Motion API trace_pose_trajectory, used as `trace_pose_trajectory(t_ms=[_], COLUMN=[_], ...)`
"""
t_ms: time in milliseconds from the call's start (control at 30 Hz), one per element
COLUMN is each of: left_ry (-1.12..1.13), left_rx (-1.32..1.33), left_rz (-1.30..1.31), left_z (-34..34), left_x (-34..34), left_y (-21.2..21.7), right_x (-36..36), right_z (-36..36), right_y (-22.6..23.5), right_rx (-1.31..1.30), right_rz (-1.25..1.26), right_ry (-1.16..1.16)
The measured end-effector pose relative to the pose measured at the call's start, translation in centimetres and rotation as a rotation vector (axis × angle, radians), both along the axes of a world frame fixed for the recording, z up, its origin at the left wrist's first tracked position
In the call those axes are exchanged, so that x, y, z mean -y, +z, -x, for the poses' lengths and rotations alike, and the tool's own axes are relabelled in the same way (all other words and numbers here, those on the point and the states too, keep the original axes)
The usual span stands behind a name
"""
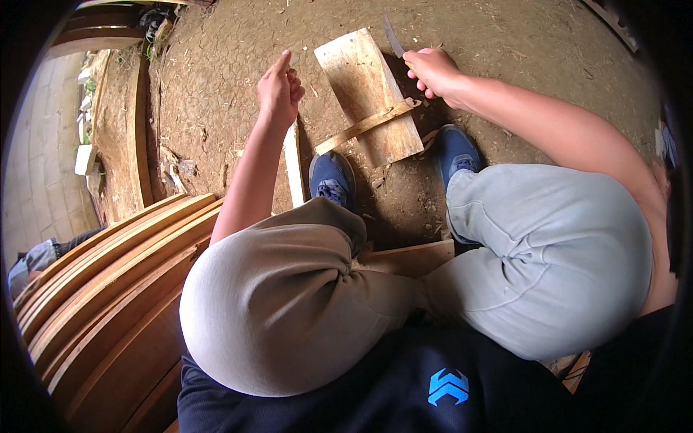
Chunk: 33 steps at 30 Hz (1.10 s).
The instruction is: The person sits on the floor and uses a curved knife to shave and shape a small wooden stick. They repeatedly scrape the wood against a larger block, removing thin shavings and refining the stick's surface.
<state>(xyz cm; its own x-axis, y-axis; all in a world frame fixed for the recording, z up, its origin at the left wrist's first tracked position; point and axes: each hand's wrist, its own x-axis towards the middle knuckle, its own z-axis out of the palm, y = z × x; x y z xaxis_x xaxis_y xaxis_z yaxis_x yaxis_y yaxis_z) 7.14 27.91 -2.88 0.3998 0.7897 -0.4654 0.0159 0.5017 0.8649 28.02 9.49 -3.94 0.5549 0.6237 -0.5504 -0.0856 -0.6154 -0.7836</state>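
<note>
My right hand (433,72) is wrapped round the handle of a knife (393,37), whose narrow, slightly curved blade points away to the far left. It is just right of a pale wooden board (357,76) lying on the dirt floor. Across the board's near part rests a thin wooden strip (368,125), apart from both hands. To the left of the board, my left hand (279,92) is raised with the index finger stretched out and the other fingers loosely curled. I see nothing in it; its palm is partly hidden.
My blue shoes (332,177) flank the board's near end. Long stacked planks (108,281) stand at the left, beside my knee. A narrow pale batten (294,166) lies under my left forearm. Another wood piece (408,258) is between my legs. Shavings dot the dirt floor (224,43).
</note>
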Motion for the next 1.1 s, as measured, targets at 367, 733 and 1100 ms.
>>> trace_pose_trajectory(t_ms=[367, 733, 1100], left_ry=[-0.573, -0.479, -0.55], left_rx=[-0.64, -0.572, -0.591], left_rz=[-1.094, -1.175, -1.151], left_z=[-2.0, -3.4, -3.5], left_x=[2.9, 2.3, 3.6], left_y=[-2.1, -3.7, -2.2], right_x=[0.3, 0.4, 0.5], right_z=[0.0, 0.2, 0.2], right_y=[-0.3, -0.4, -0.4], right_rx=[-0.022, -0.042, -0.033], right_rz=[-0.013, -0.02, -0.026], right_ry=[-0.035, -0.043, -0.046])
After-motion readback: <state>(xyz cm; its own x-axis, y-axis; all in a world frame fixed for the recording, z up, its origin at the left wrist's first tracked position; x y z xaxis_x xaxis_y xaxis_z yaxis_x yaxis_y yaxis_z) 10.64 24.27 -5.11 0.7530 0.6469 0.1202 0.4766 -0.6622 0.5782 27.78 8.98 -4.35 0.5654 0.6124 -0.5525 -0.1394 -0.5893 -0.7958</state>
